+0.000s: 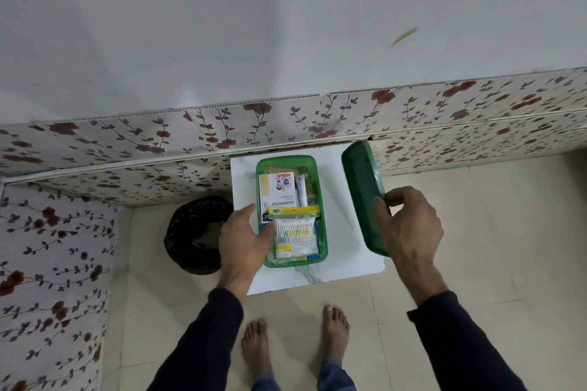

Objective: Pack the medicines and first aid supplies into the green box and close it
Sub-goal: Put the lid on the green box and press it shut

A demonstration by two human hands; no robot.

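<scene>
1. A small white table [343,225] with faint marble veining stands against a wall clad low down in flowered panelling [127,143], plain grey wall above; the floor [476,232] is pale tile, and the person's bare feet show beneath the table's near edge.
2. A round black bin [193,235] sits on the floor just left of the table.
3. The green box [321,200] rests open on the table, its long axis running from the person toward the wall.
4. Inside it, a pack of cotton buds [293,230] lies at the near end, over a white carton printed "WASHPROOF" [279,190]; other packets further in are too small to tell.
5. The left hand [244,238] rests at the box's left rim, fingers loosely spread, thumb touching the cotton buds, gripping nothing.
6. The right hand [409,225] has its grip closed on the green lid [362,187], held tilted on edge right of the box, long axis roughly parallel to it.
</scene>
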